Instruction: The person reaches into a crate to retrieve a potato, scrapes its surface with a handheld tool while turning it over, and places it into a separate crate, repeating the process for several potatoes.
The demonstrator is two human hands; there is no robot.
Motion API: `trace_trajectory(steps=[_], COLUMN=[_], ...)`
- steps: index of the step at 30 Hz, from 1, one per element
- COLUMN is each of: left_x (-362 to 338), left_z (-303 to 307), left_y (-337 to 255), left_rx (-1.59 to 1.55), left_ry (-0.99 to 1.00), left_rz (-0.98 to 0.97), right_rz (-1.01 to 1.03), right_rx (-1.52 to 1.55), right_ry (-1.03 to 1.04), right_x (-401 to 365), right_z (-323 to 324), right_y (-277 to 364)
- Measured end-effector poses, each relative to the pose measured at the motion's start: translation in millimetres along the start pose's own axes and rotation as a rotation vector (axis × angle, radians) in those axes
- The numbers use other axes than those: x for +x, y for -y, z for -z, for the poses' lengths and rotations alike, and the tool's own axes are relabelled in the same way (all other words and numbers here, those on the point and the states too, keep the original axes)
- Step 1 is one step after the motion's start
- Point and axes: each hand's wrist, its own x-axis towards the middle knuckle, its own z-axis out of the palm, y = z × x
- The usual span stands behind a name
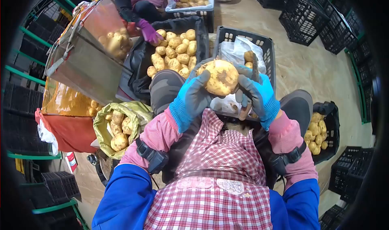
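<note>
A large round potato (222, 77) with brown patches is held up in front of my chest. My left hand (196, 93), in a blue and grey glove, grips its left side. My right hand (256, 93), gloved alike, touches the potato's right side with its fingertips and has a knife (255, 70) with a dark upright blade in its grasp; the handle shows below the fingers. Beneath the hands stands a black crate (269, 54) lined with a whitish plastic bag (231, 51), with a few potatoes inside.
A co-worker's purple-gloved hand (150, 32) reaches into a black-lined crate of potatoes (177, 52). A green sack of potatoes (106, 128) is at my left, near a mesh-sided frame (87, 64). A black container of potatoes (332, 128) stands right. Empty crates (302, 17) lie at upper right.
</note>
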Motion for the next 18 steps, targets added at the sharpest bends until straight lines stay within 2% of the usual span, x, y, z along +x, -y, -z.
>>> trace_trajectory(steps=[1, 3, 4, 5, 6, 7, 9, 11, 12, 14, 15, 16, 17, 18], left_x=[-1.2, -8.2, -11.0, -12.8, -17.4, -23.7, -30.1, -27.7, -22.5, 0.2, 2.3, 13.2, 18.7, 36.5], left_z=[8.5, 33.0, 15.4, -1.6, -18.0, -30.1, -17.7, -26.0, -32.0, -32.5, -39.5, -43.2, -55.0, -60.9], left_y=[-2.1, -5.9, -28.4, -50.9, -87.8, -123.7, -200.9, -289.9, -336.0, -425.0, -456.3, -475.3, -482.5, -474.9], left_rx=[-0.09, 0.213, 0.128, 0.047, -0.093, -0.244, 0.148, 0.311, 0.418, 0.76, 1.03, 1.577, 2.12, 2.277], left_ry=[0.005, -0.144, -0.181, -0.213, 0.019, 0.255, -0.076, -0.099, -0.099, 0.008, -0.108, -0.33, -0.467, -0.399], left_rz=[0.026, -0.177, -0.251, -0.329, -0.276, -0.183, -0.631, -0.778, -0.879, -1.099, -1.116, -1.098, -1.039, -0.932], right_rz=[0.119, 0.067, -0.04, 0.029, -0.035, -0.005, 0.019, -0.013, 0.038, 0.091, 0.118, 0.181, 0.188, 0.191], right_rx=[-0.143, -0.069, 0.063, -0.034, 0.053, 0.08, -0.049, -0.075, -0.087, -0.103, -0.069, -0.111, -0.137, -0.164], right_ry=[-0.09, -0.138, -0.191, -0.142, -0.139, -0.168, -0.245, -0.263, -0.235, -0.199, -0.309, -0.201, -0.287, -0.373], right_x=[3.5, 8.2, 8.1, 17.4, 12.9, 10.5, 12.6, 16.2, 25.6, 31.5, 40.7, 36.2, 35.5, 35.1], right_z=[8.8, 5.6, 5.8, 27.8, 33.7, 43.9, 54.3, 71.0, 84.0, 110.1, 110.6, 111.9, 121.1, 131.0], right_y=[-26.2, -27.3, -23.7, -41.4, -31.7, -35.0, -33.1, -28.7, -27.8, -40.3, -40.8, -24.2, -19.9, -16.0])
